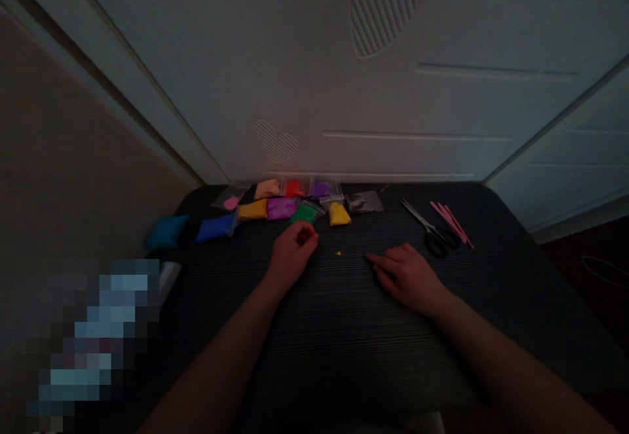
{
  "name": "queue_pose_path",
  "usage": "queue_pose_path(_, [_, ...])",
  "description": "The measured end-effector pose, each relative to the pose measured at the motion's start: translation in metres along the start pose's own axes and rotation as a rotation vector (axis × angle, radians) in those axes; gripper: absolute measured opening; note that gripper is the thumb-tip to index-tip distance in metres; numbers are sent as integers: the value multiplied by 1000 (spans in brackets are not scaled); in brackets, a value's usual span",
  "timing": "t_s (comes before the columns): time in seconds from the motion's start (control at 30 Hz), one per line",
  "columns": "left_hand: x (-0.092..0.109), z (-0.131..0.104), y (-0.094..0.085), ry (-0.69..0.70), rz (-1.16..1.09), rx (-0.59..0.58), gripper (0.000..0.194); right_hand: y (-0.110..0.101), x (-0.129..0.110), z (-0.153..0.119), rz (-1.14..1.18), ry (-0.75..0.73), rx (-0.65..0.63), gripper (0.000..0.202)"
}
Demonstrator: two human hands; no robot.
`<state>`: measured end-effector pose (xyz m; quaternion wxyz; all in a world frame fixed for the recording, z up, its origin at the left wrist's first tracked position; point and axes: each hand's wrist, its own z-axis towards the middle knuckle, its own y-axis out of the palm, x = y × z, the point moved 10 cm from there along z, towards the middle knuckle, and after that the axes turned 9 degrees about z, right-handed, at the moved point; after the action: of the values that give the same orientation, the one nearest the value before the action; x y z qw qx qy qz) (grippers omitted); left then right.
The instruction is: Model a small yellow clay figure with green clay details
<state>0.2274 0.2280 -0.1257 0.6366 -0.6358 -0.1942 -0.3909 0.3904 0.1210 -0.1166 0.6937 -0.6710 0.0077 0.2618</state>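
Note:
A tiny yellow piece [338, 253], probably modelling clay, lies on the dark table between my hands. My left hand [293, 250] rests to its left, with thumb and index finger curled together in a pinch; anything between the tips is too small to make out. To the right of the yellow piece, my right hand [405, 275] lies low over the table with its index finger stretched out. Just beyond my left fingers are a green clay bag [305, 212] and a yellow clay bag [339, 214].
Several more coloured clay packets, including a blue one [216, 227], line the table's back edge. Black-handled scissors [432, 231] and several pink sticks [452, 223] lie beyond my right hand. A white panel [304, 93] rises behind the dark table [324, 342].

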Motion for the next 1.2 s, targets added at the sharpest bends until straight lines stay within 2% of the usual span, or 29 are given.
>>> queue_pose_path(0.67, [-1,0,1,-1,-23,-14,10,-2,-1,1,-14,5,16,31])
queue_pose_path(0.87, [-4,0,3,6,-16,-24,12,-17,-3,1,-20,5,140,29])
queue_pose_path(1.0, [-5,0,2,4,-23,-6,12,-14,-8,0,-18,-66,113,28])
queue_pose_path(1.2, [-2,0,2,9,-9,-15,12,-14,-4,-2,-39,-35,107,30])
